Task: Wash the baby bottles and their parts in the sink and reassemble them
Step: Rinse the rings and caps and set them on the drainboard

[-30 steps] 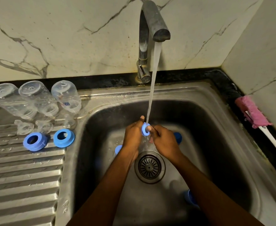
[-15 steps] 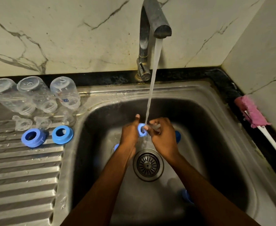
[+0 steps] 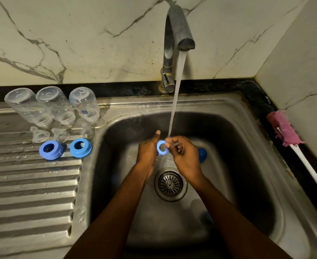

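Note:
Over the sink basin (image 3: 228, 128), my left hand (image 3: 148, 150) and my right hand (image 3: 183, 154) hold a blue bottle ring (image 3: 162, 147) between them, just beside the running water stream (image 3: 176, 94). My left thumb sticks up; my right fingers pinch the ring's right edge. On the draining board stand three clear bottles (image 3: 57, 106) upside down, with three clear teats (image 3: 60, 135) and two blue rings (image 3: 80, 147) in front of them. More blue parts (image 3: 202, 155) lie in the basin, partly hidden by my arms.
The tap (image 3: 180, 34) rises behind the basin and the drain strainer (image 3: 170, 183) sits below my hands. A pink-headed bottle brush (image 3: 284, 128) with a white handle lies on the dark counter at the right. The ribbed draining board (image 3: 32, 184) stretches left.
The hands keep turning the blue ring under the tap; my right fingers shifted onto its right edge. The camera tilted slightly, otherwise nothing on the draining board moved.

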